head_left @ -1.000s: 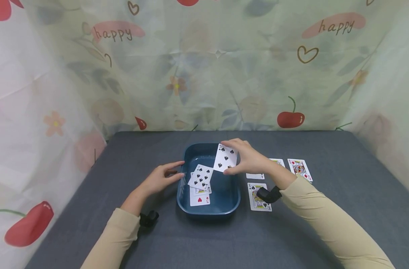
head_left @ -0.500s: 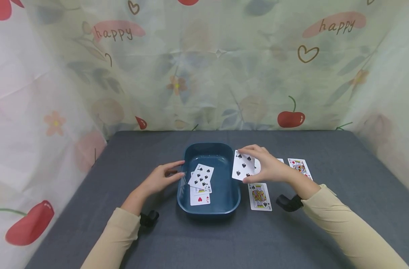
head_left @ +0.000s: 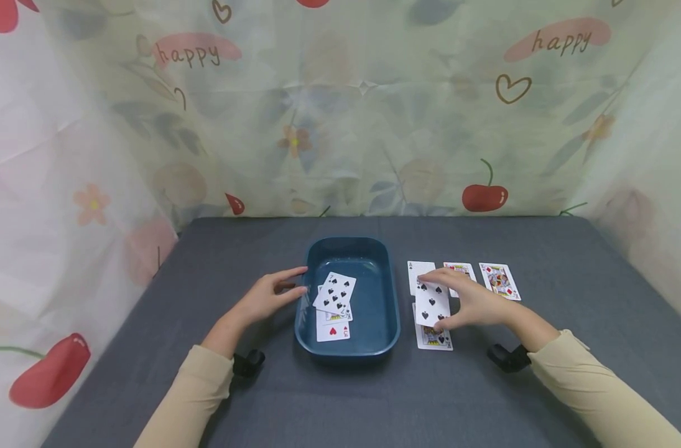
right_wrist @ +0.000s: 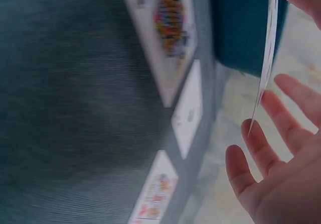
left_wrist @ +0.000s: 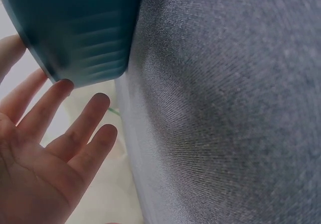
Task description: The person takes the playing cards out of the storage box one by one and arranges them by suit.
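My right hand (head_left: 474, 303) pinches a five of spades (head_left: 432, 306) between thumb and fingers, face toward the head camera. In the head view the card overlaps an ace of spades (head_left: 420, 270) and a king of spades (head_left: 440, 341) on the table. The right wrist view shows the held card (right_wrist: 267, 48) nearly edge-on. My left hand (head_left: 266, 295) has its fingertips at the left rim of a dark blue tub (head_left: 374, 333), fingers loosely extended. Inside the tub a seven of spades (head_left: 334, 292) lies over a face card and a heart card (head_left: 333, 333).
Two more face cards lie to the right on the grey cloth: one partly behind my right fingers, the face card (head_left: 460, 269), and a king of diamonds (head_left: 499, 281). A patterned curtain (head_left: 362, 124) stands behind the table's far edge.
My right hand has carried the five of spades right and toward me, from over the tub to over the cards beside it. My left hand stays at the tub's rim.
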Motion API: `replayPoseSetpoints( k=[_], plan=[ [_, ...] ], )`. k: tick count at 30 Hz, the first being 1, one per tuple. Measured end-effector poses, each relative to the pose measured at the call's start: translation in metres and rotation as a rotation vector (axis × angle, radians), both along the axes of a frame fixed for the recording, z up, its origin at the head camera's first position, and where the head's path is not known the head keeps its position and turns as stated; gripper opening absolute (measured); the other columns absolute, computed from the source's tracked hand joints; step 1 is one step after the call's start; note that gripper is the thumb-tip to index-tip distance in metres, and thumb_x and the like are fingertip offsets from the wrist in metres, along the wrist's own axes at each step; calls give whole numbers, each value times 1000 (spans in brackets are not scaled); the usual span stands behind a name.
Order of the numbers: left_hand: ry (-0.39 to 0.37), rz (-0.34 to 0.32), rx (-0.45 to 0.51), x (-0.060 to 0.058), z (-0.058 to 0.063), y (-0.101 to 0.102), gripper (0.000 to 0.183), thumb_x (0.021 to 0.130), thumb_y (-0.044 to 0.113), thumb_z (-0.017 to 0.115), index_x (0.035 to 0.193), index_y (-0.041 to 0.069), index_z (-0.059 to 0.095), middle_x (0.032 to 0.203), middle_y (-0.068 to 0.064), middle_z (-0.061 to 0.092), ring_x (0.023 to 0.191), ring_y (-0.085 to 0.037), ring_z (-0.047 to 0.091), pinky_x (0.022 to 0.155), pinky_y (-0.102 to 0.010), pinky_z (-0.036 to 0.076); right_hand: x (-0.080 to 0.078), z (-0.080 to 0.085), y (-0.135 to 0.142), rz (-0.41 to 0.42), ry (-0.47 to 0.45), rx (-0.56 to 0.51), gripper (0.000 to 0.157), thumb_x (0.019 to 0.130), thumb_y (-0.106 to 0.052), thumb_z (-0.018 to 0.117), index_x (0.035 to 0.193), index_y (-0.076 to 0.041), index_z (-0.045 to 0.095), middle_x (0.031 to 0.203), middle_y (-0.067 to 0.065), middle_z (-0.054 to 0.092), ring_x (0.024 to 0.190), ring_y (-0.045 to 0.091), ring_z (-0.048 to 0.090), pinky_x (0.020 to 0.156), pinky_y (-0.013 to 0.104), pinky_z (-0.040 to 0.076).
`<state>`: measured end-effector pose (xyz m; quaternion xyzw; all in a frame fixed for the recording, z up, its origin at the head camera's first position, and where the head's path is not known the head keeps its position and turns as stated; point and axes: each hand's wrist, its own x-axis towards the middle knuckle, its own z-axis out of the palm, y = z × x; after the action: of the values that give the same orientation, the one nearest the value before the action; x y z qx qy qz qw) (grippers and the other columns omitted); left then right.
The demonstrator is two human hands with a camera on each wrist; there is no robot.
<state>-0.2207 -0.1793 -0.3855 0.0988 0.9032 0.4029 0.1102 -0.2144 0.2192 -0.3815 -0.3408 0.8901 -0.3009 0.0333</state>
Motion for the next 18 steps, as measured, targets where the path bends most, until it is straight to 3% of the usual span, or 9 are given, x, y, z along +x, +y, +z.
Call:
replayPoseSetpoints(
  k=[3,9,14,18],
  plan=[
    [0,-1,0,0,0,0,53,91,34,60,140,24,44,146,-13,42,127,-37,48,99,-54,44,1,-9,2,22,-8,35,79,66,-29,83,133,-6,48,134,15,50,127,39,37,103,59,28],
    [10,0,2,0,-1,1,52,91,32,60,139,23,44,145,-12,43,127,-36,49,100,-54,42,4,-18,4,53,-42,98,81,68,-34,81,135,-8,46,135,10,49,123,30,43,100,45,36],
    [8,5,3,0,-1,1,53,91,32,60,140,22,44,145,-12,43,126,-36,49,101,-54,42,6,-23,4,80,-30,82,79,67,-32,81,134,-7,47,134,9,51,121,27,45,99,36,37],
    [6,8,4,0,-1,1,53,91,32,60,140,22,44,145,-12,44,126,-36,49,100,-54,42,7,-26,3,96,-1,72,78,67,-30,82,132,-4,48,132,9,53,120,29,46,97,39,37]
  ],
)
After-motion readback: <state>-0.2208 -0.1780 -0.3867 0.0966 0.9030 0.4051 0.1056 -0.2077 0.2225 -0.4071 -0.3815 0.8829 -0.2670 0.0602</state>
